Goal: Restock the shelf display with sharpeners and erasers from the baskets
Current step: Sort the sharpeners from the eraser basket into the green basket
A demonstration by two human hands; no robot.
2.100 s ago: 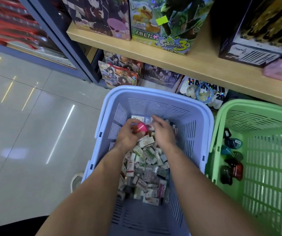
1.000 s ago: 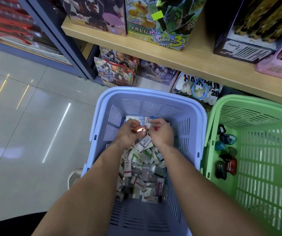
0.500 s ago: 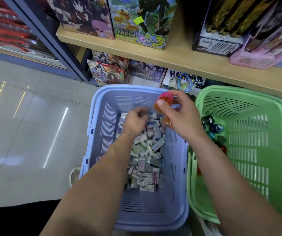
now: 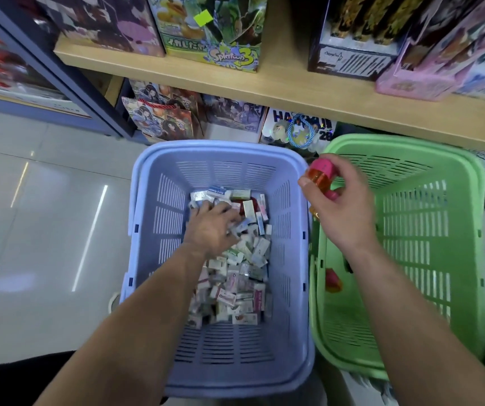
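The left hand (image 4: pixel 212 230) reaches down into the blue basket (image 4: pixel 235 350), palm down on the erasers (image 4: pixel 235 288), which lie heaped under and behind it; its fingertips are sunk in the pile and blurred, so I cannot tell whether it grips any. To its right and higher, the right hand (image 4: pixel 341 210) pinches an orange sharpener (image 4: pixel 320 172) with a pink cap between thumb and fingers, above the near rim of the green basket (image 4: pixel 411 230), where a red sharpener (image 4: pixel 332 281) lies below the wrist. Beyond both hands the wooden shelf (image 4: pixel 294 89) carries printed boxes (image 4: pixel 214 33).
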